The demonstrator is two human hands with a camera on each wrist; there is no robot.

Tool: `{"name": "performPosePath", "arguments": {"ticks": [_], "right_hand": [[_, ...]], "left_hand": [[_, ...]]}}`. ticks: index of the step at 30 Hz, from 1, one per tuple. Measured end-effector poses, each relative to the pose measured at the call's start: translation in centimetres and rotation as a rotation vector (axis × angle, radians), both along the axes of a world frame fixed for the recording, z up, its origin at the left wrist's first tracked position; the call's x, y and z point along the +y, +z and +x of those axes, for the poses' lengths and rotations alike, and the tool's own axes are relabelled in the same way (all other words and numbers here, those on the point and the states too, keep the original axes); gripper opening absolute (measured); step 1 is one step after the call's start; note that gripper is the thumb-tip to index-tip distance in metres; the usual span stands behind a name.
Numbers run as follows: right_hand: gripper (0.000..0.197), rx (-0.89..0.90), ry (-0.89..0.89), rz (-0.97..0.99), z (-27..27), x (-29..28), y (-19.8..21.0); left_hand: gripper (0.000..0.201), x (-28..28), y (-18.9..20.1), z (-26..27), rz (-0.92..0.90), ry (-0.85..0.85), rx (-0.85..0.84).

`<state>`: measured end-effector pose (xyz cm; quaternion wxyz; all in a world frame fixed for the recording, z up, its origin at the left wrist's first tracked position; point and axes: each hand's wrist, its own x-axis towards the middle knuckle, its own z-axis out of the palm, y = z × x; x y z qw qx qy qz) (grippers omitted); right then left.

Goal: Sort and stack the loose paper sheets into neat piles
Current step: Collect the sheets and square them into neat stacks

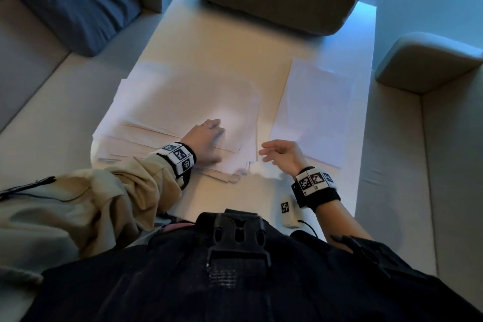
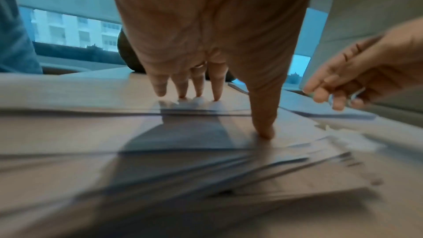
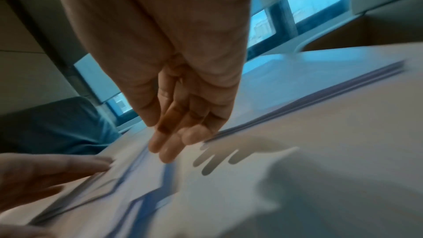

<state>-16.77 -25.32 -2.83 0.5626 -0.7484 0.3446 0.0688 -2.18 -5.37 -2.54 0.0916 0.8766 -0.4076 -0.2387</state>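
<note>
White paper, thin and limp, makes up everything to be sorted: a fanned, untidy heap of loose sheets (image 1: pixel 183 112) lies under the left hand (image 1: pixel 206 138), and a squarer pile (image 1: pixel 313 110) sits just beyond the right hand (image 1: pixel 282 153), both on a pale table (image 1: pixel 222 44).

In the left wrist view the left hand's fingers (image 2: pixel 199 86) are straight and spread, tips pressing down on the top sheets, with the thumb planted nearer the wrist on a lower layer. It pins the heap and pinches nothing. The right hand hovers just beside the heap's near corner, fingers (image 3: pixel 164 144) loosely extended and close together, holding nothing; its shadow falls on the table below, so it looks clear of the surface.

Single sheets will probably weigh almost nothing, slide easily over each other and buckle if pushed from the middle. Flat fingertip pressure likely drags one sheet free; lifting seems best done at a projecting corner or edge, thumb under and fingers over. Those staggered edges nearest the right fingertips look like the easiest hold. Pressing too hard may shift several sheets at once.
</note>
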Motion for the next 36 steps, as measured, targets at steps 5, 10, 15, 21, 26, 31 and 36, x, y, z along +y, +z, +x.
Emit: {"name": "performPosePath", "arguments": {"ticks": [5, 10, 15, 21, 26, 31, 36], "right_hand": [[0.029, 0.075, -0.004, 0.045, 3.4, 3.1, -0.6], [0.027, 0.146, -0.035, -0.031, 5.4, 4.4, -1.2], [0.018, 0.115, -0.115, 0.027, 5.7, 4.5, -0.3], [0.02, 0.085, -0.197, 0.265, 5.2, 4.5, -0.1], [0.024, 0.082, -0.364, 0.304, 5.5, 4.8, 0.3], [0.027, 0.101, -0.123, 0.002, 5.8, 4.9, -0.2], [0.025, 0.102, -0.118, -0.033, 6.3, 4.6, -0.9]], "left_hand": [[0.08, 0.1, 0.1, 1.6, 0.075, -0.078, -0.004], [0.071, 0.1, 0.2, 2.0, 0.09, -0.169, -0.073], [0.064, 0.2, -0.1, 2.0, 0.107, -0.239, -0.148], [0.056, -0.9, 0.8, 2.1, 0.064, -0.215, -0.098], [0.1, -0.1, 0.8, 3.7, -0.194, -0.21, 0.023], [0.046, 0.8, 0.3, 5.1, -0.164, -0.291, 0.008], [0.069, 1.3, 0.5, 4.0, -0.004, -0.368, -0.024]]}}
